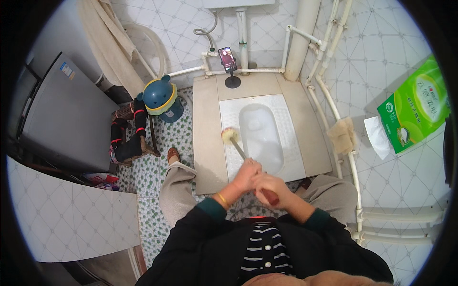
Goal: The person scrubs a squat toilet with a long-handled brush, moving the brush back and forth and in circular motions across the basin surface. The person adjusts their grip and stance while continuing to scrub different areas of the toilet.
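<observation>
Both my hands grip one long-handled toilet brush. My left hand [247, 174] is wrapped around the grey shaft [239, 149], and my right hand [273, 187] holds the reddish-brown grip [271, 196] just behind it. The pale round brush head [229, 136] rests on or just above the ridged left footrest of a white squat toilet [294, 143]; contact cannot be made out. Inside the toilet's oblong bowl [263, 143] there is whitish foam or water. A raised beige tiled platform [207, 143] surrounds the toilet.
A phone on a stand [228, 60] sits at the platform's back edge. To the left are a blue lidded bin [161, 94], a small padded stool [130, 148] and a grey appliance [71, 118]. White pipes [329, 103], a cloth [341, 135] and a green tissue pack [415, 107] line the right wall.
</observation>
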`<state>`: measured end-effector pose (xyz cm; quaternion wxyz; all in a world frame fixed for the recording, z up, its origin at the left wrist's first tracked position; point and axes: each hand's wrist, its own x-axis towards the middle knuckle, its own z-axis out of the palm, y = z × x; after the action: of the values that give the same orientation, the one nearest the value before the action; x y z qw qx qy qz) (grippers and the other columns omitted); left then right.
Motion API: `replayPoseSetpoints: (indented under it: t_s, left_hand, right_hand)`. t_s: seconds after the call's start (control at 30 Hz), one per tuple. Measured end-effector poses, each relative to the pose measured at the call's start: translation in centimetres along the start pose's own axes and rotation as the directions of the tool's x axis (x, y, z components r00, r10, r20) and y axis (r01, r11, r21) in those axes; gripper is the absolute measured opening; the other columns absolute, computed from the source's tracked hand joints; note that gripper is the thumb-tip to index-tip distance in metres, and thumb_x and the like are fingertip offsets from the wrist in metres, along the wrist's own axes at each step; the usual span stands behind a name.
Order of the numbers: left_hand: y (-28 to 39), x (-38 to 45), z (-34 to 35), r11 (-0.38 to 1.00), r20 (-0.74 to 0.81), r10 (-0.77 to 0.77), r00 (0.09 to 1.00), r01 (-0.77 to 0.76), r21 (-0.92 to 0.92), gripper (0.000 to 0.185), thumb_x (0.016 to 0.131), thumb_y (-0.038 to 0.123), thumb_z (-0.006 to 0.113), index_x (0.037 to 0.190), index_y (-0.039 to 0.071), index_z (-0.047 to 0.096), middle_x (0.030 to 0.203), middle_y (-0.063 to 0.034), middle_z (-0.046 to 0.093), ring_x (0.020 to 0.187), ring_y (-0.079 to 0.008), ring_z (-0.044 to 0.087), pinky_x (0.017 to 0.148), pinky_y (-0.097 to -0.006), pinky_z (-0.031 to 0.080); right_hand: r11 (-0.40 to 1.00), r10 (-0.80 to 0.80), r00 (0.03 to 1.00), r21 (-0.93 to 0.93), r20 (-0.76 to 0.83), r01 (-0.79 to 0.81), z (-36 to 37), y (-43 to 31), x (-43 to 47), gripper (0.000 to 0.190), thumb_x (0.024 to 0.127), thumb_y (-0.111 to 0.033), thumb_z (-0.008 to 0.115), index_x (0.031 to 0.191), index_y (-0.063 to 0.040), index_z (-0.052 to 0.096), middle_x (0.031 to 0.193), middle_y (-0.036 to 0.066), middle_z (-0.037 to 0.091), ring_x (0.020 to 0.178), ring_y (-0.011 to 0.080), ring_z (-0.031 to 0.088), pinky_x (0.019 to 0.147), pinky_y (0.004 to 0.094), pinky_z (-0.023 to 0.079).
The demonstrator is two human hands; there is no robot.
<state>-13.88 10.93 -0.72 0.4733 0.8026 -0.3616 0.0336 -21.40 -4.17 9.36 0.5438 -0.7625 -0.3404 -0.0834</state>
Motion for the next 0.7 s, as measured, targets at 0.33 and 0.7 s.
replayPoseSetpoints:
  t_s: [0.33, 0.7]
  left_hand:
    - [-7.5, 4.0, -2.2, 0.990, -0.007, -0.015, 1.000, 0.016, 0.141, 0.029, 0.074, 0.014, 0.073, 0.067, 0.008, 0.046, 0.074, -0.0139, 0.052, 0.078, -0.0337, 0.047, 0.073, -0.0423, 0.041]
    - [-0.2, -2.2, 1.1, 0.997, -0.065, -0.045, 0.997, 0.049, 0.056, 0.028, 0.075, 0.014, 0.074, 0.070, 0.010, 0.046, 0.069, -0.0106, 0.049, 0.072, -0.0324, 0.049, 0.091, -0.0470, 0.039]
  right_hand:
    - [0.999, -0.008, 1.000, -0.052, 0.008, 0.008, 2.3, 6.8, 4.5, 0.016, 0.074, 0.004, 0.065, 0.083, -0.006, 0.057, 0.090, 0.012, 0.061, 0.097, 0.0340, 0.061, 0.091, 0.0391, 0.047]
    - [1.000, -0.006, 0.998, 0.010, 0.064, 0.006, 0.9, -0.3, -0.7, 0.017, 0.072, 0.005, 0.065, 0.081, -0.005, 0.055, 0.091, 0.013, 0.061, 0.094, 0.0332, 0.061, 0.093, 0.0408, 0.047]
